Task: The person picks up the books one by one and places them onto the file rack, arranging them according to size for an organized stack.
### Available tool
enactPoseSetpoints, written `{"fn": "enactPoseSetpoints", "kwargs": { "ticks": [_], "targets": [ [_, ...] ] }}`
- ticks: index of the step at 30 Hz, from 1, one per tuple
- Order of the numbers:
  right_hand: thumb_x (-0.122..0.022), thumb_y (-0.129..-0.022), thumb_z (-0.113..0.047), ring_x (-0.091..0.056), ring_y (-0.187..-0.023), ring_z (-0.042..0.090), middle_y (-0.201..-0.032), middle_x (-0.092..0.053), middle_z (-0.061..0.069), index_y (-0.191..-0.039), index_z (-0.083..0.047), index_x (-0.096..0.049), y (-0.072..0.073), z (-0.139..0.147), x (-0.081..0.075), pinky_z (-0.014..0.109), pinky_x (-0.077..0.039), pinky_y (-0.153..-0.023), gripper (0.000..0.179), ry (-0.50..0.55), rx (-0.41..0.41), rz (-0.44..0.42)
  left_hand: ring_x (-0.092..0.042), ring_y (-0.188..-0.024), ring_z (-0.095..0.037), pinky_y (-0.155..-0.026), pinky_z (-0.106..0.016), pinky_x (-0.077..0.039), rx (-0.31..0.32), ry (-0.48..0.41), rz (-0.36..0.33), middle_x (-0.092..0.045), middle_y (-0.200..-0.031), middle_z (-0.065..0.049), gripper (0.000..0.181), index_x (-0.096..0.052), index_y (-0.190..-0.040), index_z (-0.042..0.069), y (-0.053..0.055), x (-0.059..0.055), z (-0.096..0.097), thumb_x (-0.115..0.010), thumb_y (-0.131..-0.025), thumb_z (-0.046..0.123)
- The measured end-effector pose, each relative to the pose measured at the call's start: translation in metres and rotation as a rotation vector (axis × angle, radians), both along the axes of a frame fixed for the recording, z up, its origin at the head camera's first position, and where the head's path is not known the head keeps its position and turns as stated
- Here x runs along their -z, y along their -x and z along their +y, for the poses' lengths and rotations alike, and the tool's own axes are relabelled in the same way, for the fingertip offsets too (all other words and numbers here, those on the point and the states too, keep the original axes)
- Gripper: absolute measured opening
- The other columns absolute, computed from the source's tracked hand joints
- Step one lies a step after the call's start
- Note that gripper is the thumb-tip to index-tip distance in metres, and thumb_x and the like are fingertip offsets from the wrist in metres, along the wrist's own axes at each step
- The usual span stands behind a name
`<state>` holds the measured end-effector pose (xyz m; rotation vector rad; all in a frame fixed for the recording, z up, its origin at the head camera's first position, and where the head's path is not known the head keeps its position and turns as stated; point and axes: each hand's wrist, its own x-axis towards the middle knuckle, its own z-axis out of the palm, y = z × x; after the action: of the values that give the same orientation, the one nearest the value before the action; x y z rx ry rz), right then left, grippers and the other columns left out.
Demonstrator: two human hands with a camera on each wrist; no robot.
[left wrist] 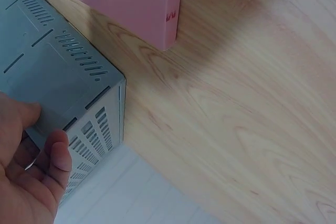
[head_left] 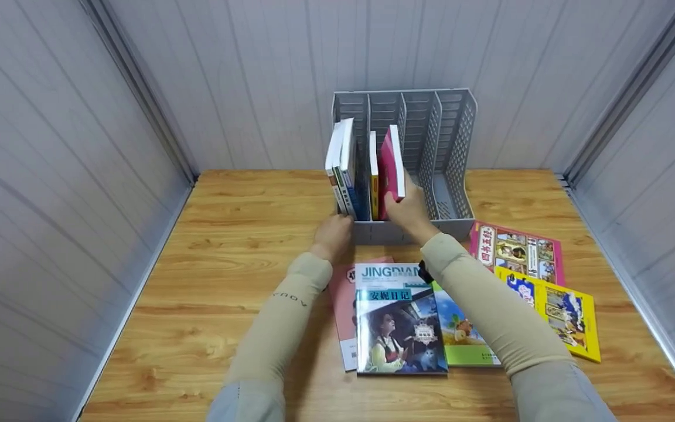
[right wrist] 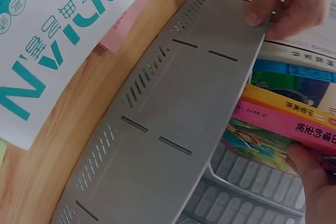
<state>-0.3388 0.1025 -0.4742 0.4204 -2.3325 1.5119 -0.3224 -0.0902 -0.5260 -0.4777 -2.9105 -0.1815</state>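
Note:
A grey file organizer [head_left: 413,231] with several upright slots stands at the back. My left hand [head_left: 333,235] grips its front left corner; the left wrist view shows the thumb [left wrist: 29,114] on the front panel and the fingers curled at the edge. With my right hand [head_left: 411,205] I hold a pink book [head_left: 393,164], its spine toward me, leaning slightly in the second slot. Beside it stands a yellow-spined book [head_left: 374,176]. Several white-edged books [head_left: 343,164] fill the leftmost slot. In the right wrist view, my right hand [right wrist: 315,182] is at the pink spine [right wrist: 283,124].
In front of the organizer lie a JINGDIAN book [head_left: 402,328], a pink-covered book [head_left: 343,310] partly under it, and a green-edged book [head_left: 469,340]. To the right, a yellow book [head_left: 586,328] overlaps a magenta one [head_left: 551,252]. Panelled walls [head_left: 244,88] enclose the wooden table [head_left: 197,281].

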Motion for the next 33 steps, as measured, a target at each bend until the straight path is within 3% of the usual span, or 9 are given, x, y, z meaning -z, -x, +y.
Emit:
{"fn": "enactPoseSetpoints", "kwargs": {
  "ticks": [5,11,15,19,25,33],
  "targets": [
    [-0.057,-0.098,-0.008,-0.069,-0.115,0.040,-0.141,-0.068,0.032,-0.165,0.003,-0.039,0.006,-0.005,0.000,0.058,-0.058,-0.103,0.070,-0.084,0.018,-0.050,-0.080,-0.099,-0.036,-0.085,-0.047,-0.068,-0.005,0.009,0.010,-0.079,-0.109,-0.020,0.021,-0.075,-0.117,-0.001,-0.001,-0.001,0.000,-0.057,-0.107,0.001],
    [-0.057,-0.100,-0.006,-0.068,-0.125,0.043,-0.149,-0.062,0.031,-0.167,0.000,-0.034,0.016,-0.008,0.004,0.059,-0.056,-0.109,0.072,-0.071,-0.020,-0.128,-0.080,-0.096,-0.036,-0.083,-0.049,-0.068,0.012,0.002,0.040,-0.080,-0.106,-0.019,0.020,-0.076,-0.115,-0.002,0.000,0.001,-0.001,-0.059,-0.104,-0.002],
    [-0.059,-0.101,-0.005,-0.069,-0.123,0.044,-0.143,-0.065,0.032,-0.162,0.004,-0.041,0.021,-0.008,0.006,0.058,-0.058,-0.106,0.065,-0.077,-0.021,-0.152,-0.079,-0.095,-0.036,-0.083,-0.048,-0.067,0.018,0.001,0.043,-0.079,-0.104,-0.019,0.020,-0.076,-0.114,-0.001,0.000,0.003,-0.002,-0.059,-0.103,-0.002],
    [-0.061,-0.102,-0.004,-0.068,-0.126,0.044,-0.142,-0.065,0.033,-0.162,0.004,-0.040,0.022,-0.005,0.007,0.058,-0.059,-0.105,0.064,-0.076,-0.091,-0.204,-0.080,-0.095,-0.036,-0.082,-0.049,-0.067,0.015,-0.016,0.055,-0.080,-0.103,-0.020,0.020,-0.077,-0.112,-0.002,-0.001,0.003,-0.002,-0.058,-0.105,-0.001],
    [-0.056,-0.105,-0.001,-0.055,-0.148,0.043,-0.160,-0.051,0.032,-0.169,0.004,-0.026,0.021,-0.001,0.012,0.052,-0.049,-0.121,0.071,-0.124,-0.190,-0.261,-0.080,-0.099,-0.035,-0.086,-0.048,-0.067,0.011,-0.001,-0.007,-0.080,-0.109,-0.020,0.023,-0.076,-0.118,0.000,-0.002,0.002,-0.001,-0.055,-0.109,0.000],
    [-0.054,-0.109,-0.002,-0.056,-0.147,0.044,-0.161,-0.050,0.032,-0.169,0.004,-0.026,0.022,-0.002,0.011,0.053,-0.050,-0.120,0.066,-0.148,-0.202,-0.234,-0.079,-0.104,-0.035,-0.090,-0.048,-0.066,0.007,0.006,-0.048,-0.079,-0.113,-0.020,0.023,-0.074,-0.123,0.000,0.000,-0.001,-0.002,-0.056,-0.108,0.000]
  ]
}}
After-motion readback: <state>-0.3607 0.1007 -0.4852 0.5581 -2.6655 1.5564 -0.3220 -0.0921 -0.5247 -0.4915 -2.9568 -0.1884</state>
